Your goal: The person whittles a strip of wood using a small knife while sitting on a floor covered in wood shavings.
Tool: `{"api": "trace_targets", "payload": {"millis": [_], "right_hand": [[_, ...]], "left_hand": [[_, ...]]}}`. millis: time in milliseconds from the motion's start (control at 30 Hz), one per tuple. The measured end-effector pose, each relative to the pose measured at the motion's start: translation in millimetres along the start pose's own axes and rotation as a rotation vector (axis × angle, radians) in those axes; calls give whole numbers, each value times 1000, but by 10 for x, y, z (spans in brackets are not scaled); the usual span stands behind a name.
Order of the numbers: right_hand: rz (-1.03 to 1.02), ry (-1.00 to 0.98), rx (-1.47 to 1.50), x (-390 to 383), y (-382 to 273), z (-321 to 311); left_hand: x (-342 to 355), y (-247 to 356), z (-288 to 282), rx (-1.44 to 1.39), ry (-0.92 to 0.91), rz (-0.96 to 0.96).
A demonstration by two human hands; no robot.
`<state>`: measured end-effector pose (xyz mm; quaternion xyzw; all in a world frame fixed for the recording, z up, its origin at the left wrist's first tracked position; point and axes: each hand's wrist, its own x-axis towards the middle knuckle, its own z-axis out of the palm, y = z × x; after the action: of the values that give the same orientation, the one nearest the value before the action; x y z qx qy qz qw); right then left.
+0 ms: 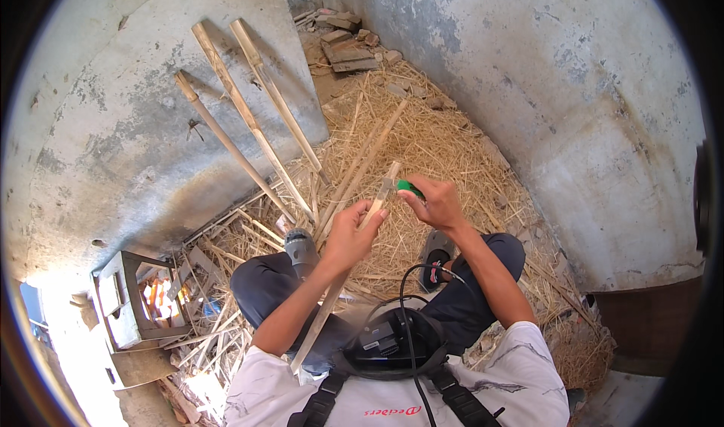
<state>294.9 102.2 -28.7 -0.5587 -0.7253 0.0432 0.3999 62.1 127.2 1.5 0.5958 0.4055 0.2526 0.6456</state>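
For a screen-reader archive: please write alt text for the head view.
Seated person's left hand holds a long bamboo strip while the right hand works its upper end with a green-handled tool. Straw covers the floor; three bamboo poles lean against a concrete wall.

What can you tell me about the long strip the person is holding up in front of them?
The strip is a long, thin, pale slat, seemingly split bamboo. It slants from near the person's lap up to about chest height. The left hand grips it near the upper end; the right hand, holding a green-handled tool, meets its tip.
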Motion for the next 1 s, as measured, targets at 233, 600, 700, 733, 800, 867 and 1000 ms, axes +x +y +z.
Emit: {"api": "trace_targets", "payload": {"millis": [233,600,700,733,800,867,1000], "right_hand": [[24,52,-30,64,29,-75],[188,135,15,93,232,-331],[89,25,36,12,24,-160],[49,-1,47,0,-12,-122],[-1,-36,67,-5,-72,-74],[-13,-55,84,-13,-114,-52],[-75,-47,88,-2,-119,4]], "left_hand": [[-4,60,-24,-68,-34,-64],[-57,39,-62,-264,-252,-229],[-38,49,-65,-324,-205,-198],[-29,64,-63,-327,-199,-192],[-13,89,-63,-333,-186,-179],[14,55,-77,-336,-202,-184],[7,69,-72,-369,-203,-176]]}}
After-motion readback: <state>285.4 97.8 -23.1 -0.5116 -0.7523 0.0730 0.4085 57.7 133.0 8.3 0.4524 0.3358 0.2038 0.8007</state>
